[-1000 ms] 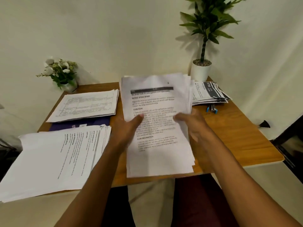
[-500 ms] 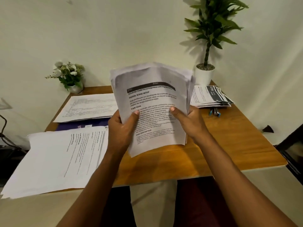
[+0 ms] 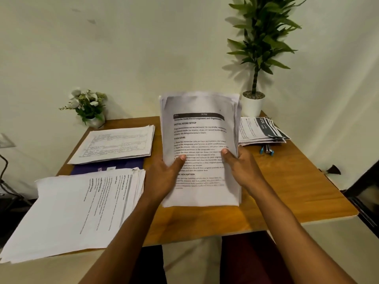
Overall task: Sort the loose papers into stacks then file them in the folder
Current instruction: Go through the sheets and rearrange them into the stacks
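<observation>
- The thick stack of white printed paper sheets [image 3: 200, 140] stands upright on the smooth brown wooden table [image 3: 287, 191].
- The left hand [image 3: 164, 177] and right hand [image 3: 240, 167] clamp its sides, thumbs pressed on the front.

Held paper stack [image 3: 200, 130] is brought back down | lower edge is stood on table [image 3: 287, 191] | curled top is straightened

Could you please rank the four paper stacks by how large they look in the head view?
1. Near-left stack: largest, though nearness to the camera inflates it.
2. Held stack.
3. Far-left stack.
4. Right stack with dark banners: smallest, and farthest away.
</observation>
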`<action>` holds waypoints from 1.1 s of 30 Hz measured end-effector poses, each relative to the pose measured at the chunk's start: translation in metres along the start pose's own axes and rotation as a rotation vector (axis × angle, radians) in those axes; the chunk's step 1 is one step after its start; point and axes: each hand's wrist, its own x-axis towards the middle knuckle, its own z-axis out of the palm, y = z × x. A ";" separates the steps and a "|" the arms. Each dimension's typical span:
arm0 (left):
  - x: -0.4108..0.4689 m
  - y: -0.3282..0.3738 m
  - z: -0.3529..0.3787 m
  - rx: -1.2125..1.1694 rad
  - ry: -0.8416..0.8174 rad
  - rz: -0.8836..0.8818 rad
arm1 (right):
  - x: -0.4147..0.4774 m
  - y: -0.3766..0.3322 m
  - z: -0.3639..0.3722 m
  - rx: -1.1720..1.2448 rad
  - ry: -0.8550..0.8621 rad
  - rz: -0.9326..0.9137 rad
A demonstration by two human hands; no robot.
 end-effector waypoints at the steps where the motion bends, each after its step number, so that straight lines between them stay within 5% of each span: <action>1: 0.004 0.003 0.003 0.024 -0.050 -0.013 | -0.003 0.004 -0.007 0.011 0.030 0.024; 7: 0.030 0.006 0.044 0.107 -0.383 -0.288 | -0.044 0.044 -0.062 0.397 0.345 0.327; 9: 0.034 -0.002 0.064 -0.056 -0.438 -0.436 | -0.058 0.055 -0.077 0.469 0.475 0.403; 13: 0.022 -0.018 0.112 -0.313 -0.468 -0.638 | -0.078 0.069 -0.093 0.549 0.628 0.501; 19: 0.011 -0.031 0.171 -0.088 -0.288 -0.586 | -0.091 0.078 -0.099 0.621 0.608 0.492; 26: 0.025 -0.028 0.185 0.186 -0.314 -0.412 | -0.084 0.074 -0.120 0.083 0.996 0.201; 30: 0.023 -0.032 0.189 0.377 -0.259 -0.296 | -0.082 0.071 -0.108 -0.414 0.932 0.003; 33: 0.020 -0.036 0.191 0.787 -0.171 -0.148 | -0.073 0.070 -0.096 -0.445 0.728 -0.080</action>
